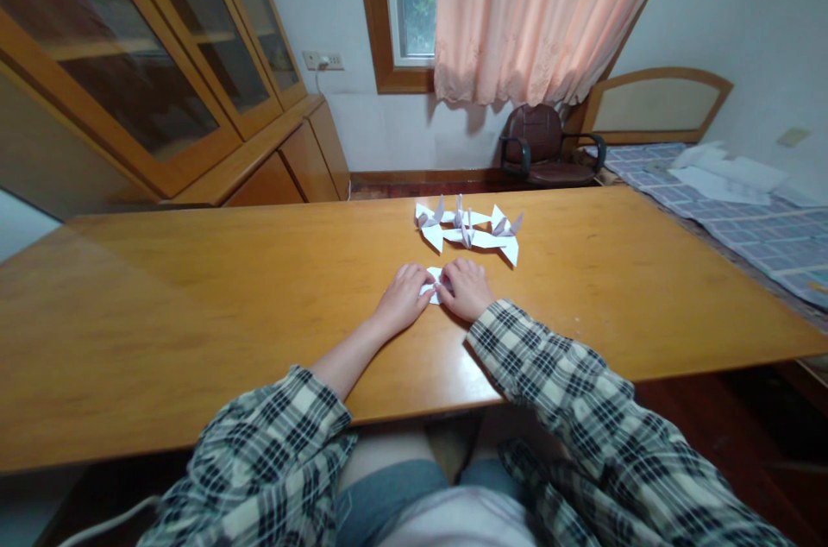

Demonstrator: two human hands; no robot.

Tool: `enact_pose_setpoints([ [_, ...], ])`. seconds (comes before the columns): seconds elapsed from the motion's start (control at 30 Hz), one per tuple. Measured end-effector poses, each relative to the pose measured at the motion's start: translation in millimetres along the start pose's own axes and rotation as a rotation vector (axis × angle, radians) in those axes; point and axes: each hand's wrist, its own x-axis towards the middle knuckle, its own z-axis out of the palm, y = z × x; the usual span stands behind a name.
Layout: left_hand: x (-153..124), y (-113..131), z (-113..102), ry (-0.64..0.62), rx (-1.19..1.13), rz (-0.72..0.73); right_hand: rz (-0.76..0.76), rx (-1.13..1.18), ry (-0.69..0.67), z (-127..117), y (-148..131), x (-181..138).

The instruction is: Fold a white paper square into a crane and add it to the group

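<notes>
My left hand and my right hand rest side by side on the wooden table, fingers curled down onto a small piece of white folded paper between them. Only a sliver of that paper shows. Just beyond my hands lie three finished white paper cranes in a row, apart from my fingers. Both sleeves are black-and-white plaid.
A dark office chair stands behind the table under a window with a pink curtain. A wooden glass-door cabinet runs along the left. A bed with white papers lies at the right.
</notes>
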Motion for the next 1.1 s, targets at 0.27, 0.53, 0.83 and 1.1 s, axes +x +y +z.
enact_pose_setpoints([
  [0.27,0,1,-2,-0.018,-0.037,-0.019,-0.007,-0.039,0.034,3,-2,-3],
  [0.53,-3,-4,-5,-0.057,-0.09,0.037,-0.034,-0.035,-0.005,3,2,-5],
  [0.83,-7,-13,-15,-0.146,-0.085,0.171,-0.089,0.016,-0.031,5,15,-5],
  [1.1,-7,-15,-16,-0.169,-0.071,0.164,-0.063,-0.018,-0.056,0,13,-6],
])
